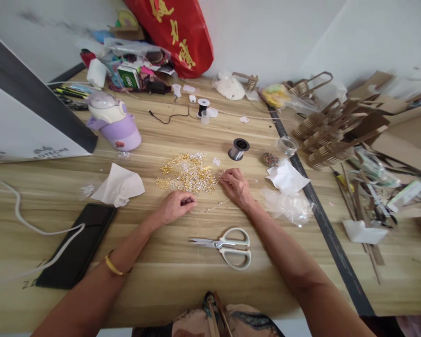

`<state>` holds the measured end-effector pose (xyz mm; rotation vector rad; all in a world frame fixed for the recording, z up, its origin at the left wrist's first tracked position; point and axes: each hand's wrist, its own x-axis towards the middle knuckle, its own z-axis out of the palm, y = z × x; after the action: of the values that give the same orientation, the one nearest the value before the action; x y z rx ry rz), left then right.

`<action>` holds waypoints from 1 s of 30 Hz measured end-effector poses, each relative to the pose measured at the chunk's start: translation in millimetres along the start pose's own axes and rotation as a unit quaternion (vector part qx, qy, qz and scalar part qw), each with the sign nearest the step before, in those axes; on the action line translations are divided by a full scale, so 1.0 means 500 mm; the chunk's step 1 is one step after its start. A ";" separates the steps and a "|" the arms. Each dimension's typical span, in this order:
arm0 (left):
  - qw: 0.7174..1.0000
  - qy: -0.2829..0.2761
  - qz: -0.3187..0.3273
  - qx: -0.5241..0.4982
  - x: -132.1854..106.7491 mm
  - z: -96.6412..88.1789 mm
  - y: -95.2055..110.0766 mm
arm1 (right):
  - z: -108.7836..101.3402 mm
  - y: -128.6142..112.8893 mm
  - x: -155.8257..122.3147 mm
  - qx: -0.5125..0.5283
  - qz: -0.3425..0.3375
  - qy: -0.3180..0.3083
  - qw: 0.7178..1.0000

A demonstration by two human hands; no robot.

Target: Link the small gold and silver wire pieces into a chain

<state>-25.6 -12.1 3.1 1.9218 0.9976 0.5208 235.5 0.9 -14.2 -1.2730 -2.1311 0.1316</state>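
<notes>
A thin beaded strand (211, 208) runs across the wood table between my two hands. My left hand (173, 207) is closed, with thumb and fingers pinching the strand's left end. My right hand (237, 188) rests at the right edge of a pile of gold and clear beads (192, 175). Its fingers are curled and pressed together over small bits there; what they grip is too small to make out. Below the strand lie white-handled scissors (228, 244), blades pointing left. A spool of silvery wire (238, 150) stands just beyond my right hand.
Left of the pile are a white paper (119, 186), a black case (79, 245) under a white cable and a purple bottle (115, 124). On the right sit a clear jar (287, 146), a plastic bag (287, 206) and cardboard baskets (326, 135). A red bag (182, 37) leans behind.
</notes>
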 end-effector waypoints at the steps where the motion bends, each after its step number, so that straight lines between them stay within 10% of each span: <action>1: 1.000 0.000 0.000 -0.002 0.000 0.000 -0.001 | 0.000 -0.001 0.001 0.003 -0.008 -0.012 1.000; 30: 0.999 -0.022 -0.023 -0.043 0.003 -0.005 0.002 | -0.001 -0.006 0.005 -0.015 0.042 -0.029 0.999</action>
<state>-26.0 -10.1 5.0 1.8227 0.9726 0.4857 232.7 1.5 -11.5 -1.3938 -2.1362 0.1753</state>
